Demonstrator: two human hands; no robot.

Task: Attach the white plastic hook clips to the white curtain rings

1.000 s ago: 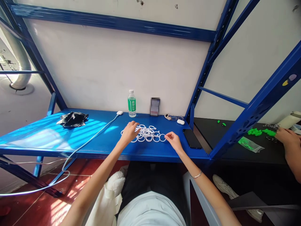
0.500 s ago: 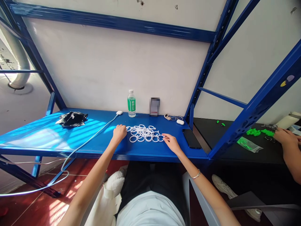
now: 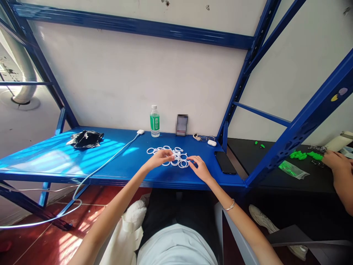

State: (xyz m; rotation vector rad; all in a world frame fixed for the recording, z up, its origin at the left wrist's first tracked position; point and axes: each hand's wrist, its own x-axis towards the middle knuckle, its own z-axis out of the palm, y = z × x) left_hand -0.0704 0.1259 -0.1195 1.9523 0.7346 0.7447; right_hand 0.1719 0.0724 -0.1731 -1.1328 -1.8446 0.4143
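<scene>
- White plastic-looking rings (image 3: 177, 156), thin and open-centred, lie in an overlapping pile near the front edge of a blue workbench (image 3: 63, 160), between the person's two hands.
- The left hand (image 3: 162, 157) reaches over the pile's left side, thumb and fingers drawn close together; whether they pinch a ring cannot be told.
- The right hand (image 3: 200, 169) is at the pile's right edge, thumb and forefinger slightly parted beside the outermost rings; any grip is too small to make out.
- The rings are probably light, fairly stiff and smooth, apt to slide or catch on one another. The thin outer rim looks the best place to pinch, ideally on a ring at the edge.
- Behind the pile stand a green-labelled water bottle (image 3: 154, 122) and an upright phone (image 3: 182, 125), its screen blurred.
- A black smartphone (image 3: 225, 162) lies flat, right of the right hand.
</scene>
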